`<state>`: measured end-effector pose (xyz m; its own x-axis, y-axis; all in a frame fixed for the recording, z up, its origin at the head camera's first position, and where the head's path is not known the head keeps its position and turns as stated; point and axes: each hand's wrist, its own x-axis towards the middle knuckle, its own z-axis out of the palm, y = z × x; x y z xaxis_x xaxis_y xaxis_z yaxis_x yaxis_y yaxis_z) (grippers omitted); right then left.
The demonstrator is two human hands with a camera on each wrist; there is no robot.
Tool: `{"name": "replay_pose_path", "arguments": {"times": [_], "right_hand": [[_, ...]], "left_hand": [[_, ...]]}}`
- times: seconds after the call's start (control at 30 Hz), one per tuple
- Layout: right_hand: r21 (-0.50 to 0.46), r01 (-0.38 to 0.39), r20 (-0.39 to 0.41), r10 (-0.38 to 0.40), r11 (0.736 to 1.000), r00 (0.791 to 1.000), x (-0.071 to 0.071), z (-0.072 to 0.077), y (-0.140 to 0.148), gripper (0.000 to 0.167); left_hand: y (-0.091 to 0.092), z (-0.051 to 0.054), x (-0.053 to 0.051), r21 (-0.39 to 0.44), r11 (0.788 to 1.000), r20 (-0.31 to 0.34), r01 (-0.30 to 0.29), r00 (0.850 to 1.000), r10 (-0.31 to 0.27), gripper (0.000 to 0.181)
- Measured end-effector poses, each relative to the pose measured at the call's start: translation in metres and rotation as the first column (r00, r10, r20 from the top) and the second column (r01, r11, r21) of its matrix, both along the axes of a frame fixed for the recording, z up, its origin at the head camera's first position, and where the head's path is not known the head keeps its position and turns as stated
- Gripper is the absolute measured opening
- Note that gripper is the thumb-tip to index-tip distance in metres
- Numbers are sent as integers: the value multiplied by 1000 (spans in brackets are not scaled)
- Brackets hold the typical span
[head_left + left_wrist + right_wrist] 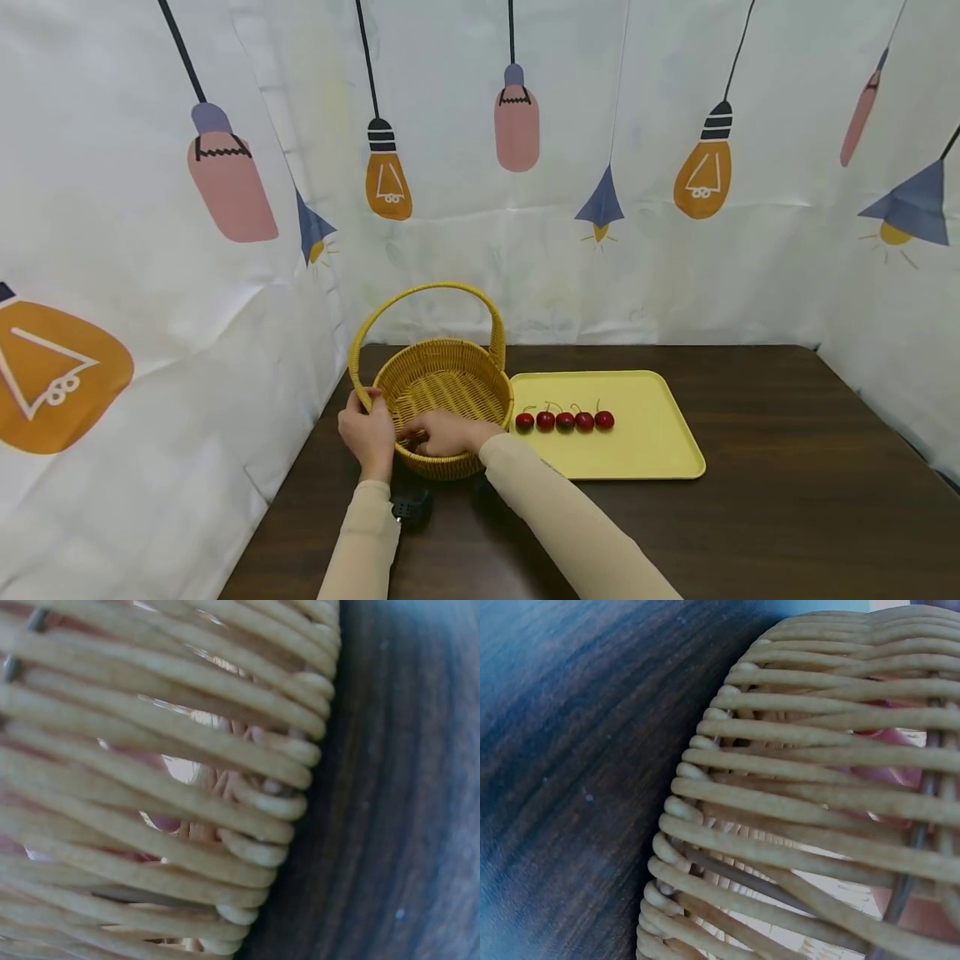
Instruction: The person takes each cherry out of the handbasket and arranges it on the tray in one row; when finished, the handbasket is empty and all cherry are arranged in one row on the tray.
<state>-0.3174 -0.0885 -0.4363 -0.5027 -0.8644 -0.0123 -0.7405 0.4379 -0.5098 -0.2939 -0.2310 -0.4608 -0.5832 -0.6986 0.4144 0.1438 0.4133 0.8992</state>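
A yellow woven basket [442, 354] with a tall arched handle stands on the dark table. At its left side, my left hand [367, 429] grips the basket where the handle meets the rim. My right hand [446, 433] reaches over the near rim into the basket, fingers pointing left and down. Its fingertips are partly hidden, so whether they pinch anything cannot be made out. Both wrist views are filled by the basket's weave [150, 780], [795, 772], with pinkish patches showing through the gaps. Several dark red cherries [565, 422] with stems lie in a row on a yellow tray [637, 454].
The tray sits right beside the basket, on the brown wooden table [787, 467]. White curtains [465, 250] printed with lamps hang behind the table and along both sides. The right forearm [562, 517] crosses in front of the tray's near left corner.
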Motion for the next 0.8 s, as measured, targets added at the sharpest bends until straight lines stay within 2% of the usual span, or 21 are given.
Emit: {"name": "replay_pose_path", "arguments": {"times": [0.13,0.3,0.47,0.67,0.8], "right_hand": [[-5,10,-21,-11,1000,1000,1,0,0,29],[-8,27,-52,-27,1000,998,4,2,2,25],[-78,100,-65,-105,992,992,8,8,9,27],[-257,201,-56,-222,945,973,16,18,29,31],[-364,217,-28,-243,906,970,23,17,49,26]], "left_hand": [[-1,-1,0,0,1000,-6,-2,1000,2,17],[-2,-2,0,9,1000,-11,10,1000,-10,17],[-1,-4,0,7,1000,0,-7,1000,7,15],[-2,-1,-2,-4,1000,5,3,1000,-3,16],[0,0,-1,14,1000,11,8,1000,-9,15]]}}
